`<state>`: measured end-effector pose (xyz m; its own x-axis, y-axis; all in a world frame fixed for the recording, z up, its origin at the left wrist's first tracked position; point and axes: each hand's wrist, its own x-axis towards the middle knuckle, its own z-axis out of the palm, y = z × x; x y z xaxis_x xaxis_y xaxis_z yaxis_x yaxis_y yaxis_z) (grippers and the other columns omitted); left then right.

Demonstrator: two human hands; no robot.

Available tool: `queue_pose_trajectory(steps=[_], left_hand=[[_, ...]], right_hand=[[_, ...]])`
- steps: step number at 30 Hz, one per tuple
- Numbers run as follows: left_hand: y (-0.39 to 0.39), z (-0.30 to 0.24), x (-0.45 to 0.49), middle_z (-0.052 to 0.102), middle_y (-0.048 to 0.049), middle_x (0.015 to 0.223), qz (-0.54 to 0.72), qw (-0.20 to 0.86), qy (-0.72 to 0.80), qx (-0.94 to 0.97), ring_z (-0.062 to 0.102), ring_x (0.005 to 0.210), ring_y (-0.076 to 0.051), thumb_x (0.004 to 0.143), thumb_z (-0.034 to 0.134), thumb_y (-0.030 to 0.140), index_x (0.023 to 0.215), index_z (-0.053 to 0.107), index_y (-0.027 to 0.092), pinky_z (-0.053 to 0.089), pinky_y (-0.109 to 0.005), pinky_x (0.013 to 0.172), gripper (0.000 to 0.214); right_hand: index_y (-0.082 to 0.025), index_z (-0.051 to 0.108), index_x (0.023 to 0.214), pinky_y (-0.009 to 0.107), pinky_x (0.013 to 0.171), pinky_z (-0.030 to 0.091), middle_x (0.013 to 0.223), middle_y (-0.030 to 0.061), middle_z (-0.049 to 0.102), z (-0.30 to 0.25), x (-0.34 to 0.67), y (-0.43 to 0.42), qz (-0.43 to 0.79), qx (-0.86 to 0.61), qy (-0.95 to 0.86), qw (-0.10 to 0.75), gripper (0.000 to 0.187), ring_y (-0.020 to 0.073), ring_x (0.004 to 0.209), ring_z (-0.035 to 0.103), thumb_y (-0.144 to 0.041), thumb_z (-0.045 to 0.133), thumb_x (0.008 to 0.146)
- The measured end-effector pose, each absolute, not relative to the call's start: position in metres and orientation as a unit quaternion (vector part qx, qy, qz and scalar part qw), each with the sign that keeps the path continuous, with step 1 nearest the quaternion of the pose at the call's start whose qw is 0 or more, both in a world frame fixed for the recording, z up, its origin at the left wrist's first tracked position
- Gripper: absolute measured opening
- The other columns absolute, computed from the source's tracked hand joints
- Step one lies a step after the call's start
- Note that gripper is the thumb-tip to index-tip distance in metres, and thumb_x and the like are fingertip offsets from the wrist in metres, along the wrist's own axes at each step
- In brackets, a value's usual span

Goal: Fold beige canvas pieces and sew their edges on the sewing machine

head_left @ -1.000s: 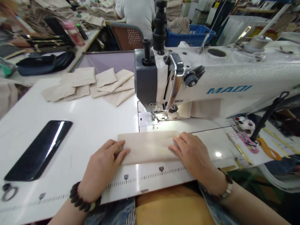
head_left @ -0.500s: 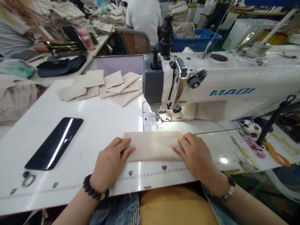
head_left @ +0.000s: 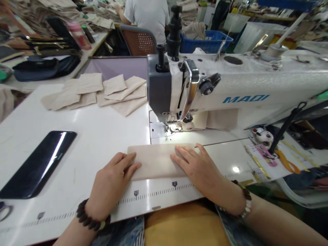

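Note:
A folded beige cloth strip [head_left: 152,161] lies flat on the white sewing table [head_left: 77,119], just in front of the presser foot. My left hand [head_left: 112,186] curls over the strip's left end, fingertips on the cloth. My right hand [head_left: 196,171] lies flat on the strip's right part, fingers spread. The needle and presser foot [head_left: 174,127] of the white MAQI sewing machine [head_left: 225,92] stand beyond the strip, apart from it. More beige cloth [head_left: 220,119] lies under the machine arm. Several folded beige pieces [head_left: 99,92] lie at the table's far side.
A black smartphone [head_left: 38,164] lies left of my left hand. A ruler scale [head_left: 156,194] runs along the table's near edge. Printed papers [head_left: 266,157] lie at right. Behind the table, a co-worker [head_left: 143,17] sits on a cane chair near a blue basket [head_left: 205,42].
My right hand has slid left from the strip's right end onto its top and flattened out. The whole scene has shifted slightly left in view.

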<state>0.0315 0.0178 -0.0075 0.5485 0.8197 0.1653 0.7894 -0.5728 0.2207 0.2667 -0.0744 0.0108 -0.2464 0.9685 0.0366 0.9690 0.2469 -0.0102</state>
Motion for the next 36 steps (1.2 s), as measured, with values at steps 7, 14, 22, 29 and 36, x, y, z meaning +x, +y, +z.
queue_pose_trajectory(steps=[7, 14, 22, 29, 36], left_hand=[[0.018, -0.009, 0.03, 0.059, -0.0029, 0.083, 0.138, 0.042, 0.448, 0.882, 0.061, 0.064, -0.015, 0.091, 0.033, 0.047, 0.103, 0.061, 0.015, 0.047, -0.026, 0.051, 0.045], [0.018, -0.011, 0.032, 0.059, -0.0021, 0.083, 0.144, 0.05, 0.449, 0.88, 0.061, 0.064, -0.015, 0.09, 0.037, 0.046, 0.103, 0.061, 0.016, 0.048, -0.026, 0.052, 0.04], [0.018, -0.008, 0.032, 0.058, -0.0027, 0.082, 0.145, 0.101, 0.459, 0.871, 0.06, 0.064, -0.014, 0.088, 0.046, 0.041, 0.101, 0.061, 0.016, 0.05, -0.026, 0.058, 0.032], [0.019, -0.005, 0.034, 0.056, -0.0002, 0.078, 0.149, 0.157, 0.474, 0.853, 0.057, 0.061, -0.012, 0.082, 0.058, 0.029, 0.099, 0.061, 0.016, 0.052, -0.027, 0.062, 0.022], [0.018, 0.006, 0.043, 0.046, -0.0144, 0.12, 0.123, 0.066, 0.415, 0.899, 0.056, 0.096, -0.024, 0.082, 0.054, 0.015, 0.113, 0.054, 0.016, 0.05, -0.041, 0.08, 0.031]], right_hand=[[-0.015, 0.056, 0.112, 0.049, 0.094, 0.027, 0.118, 0.0099, 0.059, 0.001, 0.274, -0.086, -0.08, -0.648, -0.755, 0.06, 0.032, 0.0227, 0.105, 0.052, -0.007, 0.039, 0.086], [-0.015, 0.058, 0.11, 0.043, 0.098, 0.024, 0.118, 0.0059, 0.06, 0.006, 0.281, -0.085, -0.032, -0.653, -0.754, 0.068, 0.03, 0.0204, 0.102, 0.053, -0.011, 0.039, 0.087], [-0.022, 0.058, 0.114, 0.055, 0.091, 0.031, 0.094, 0.0083, 0.064, 0.016, 0.265, -0.071, -0.037, -0.661, -0.749, 0.013, 0.039, 0.0266, 0.083, 0.056, -0.039, 0.059, 0.079], [-0.001, 0.055, 0.112, 0.038, 0.091, 0.042, 0.117, 0.0199, 0.055, -0.017, 0.263, -0.067, -0.095, -0.571, -0.809, 0.101, 0.036, 0.0261, 0.105, 0.051, -0.021, 0.036, 0.09], [-0.008, 0.046, 0.125, 0.042, 0.092, 0.042, 0.13, 0.0166, 0.046, -0.014, 0.26, -0.07, -0.028, -0.576, -0.808, 0.122, 0.043, 0.0272, 0.113, 0.046, -0.032, 0.039, 0.09]])
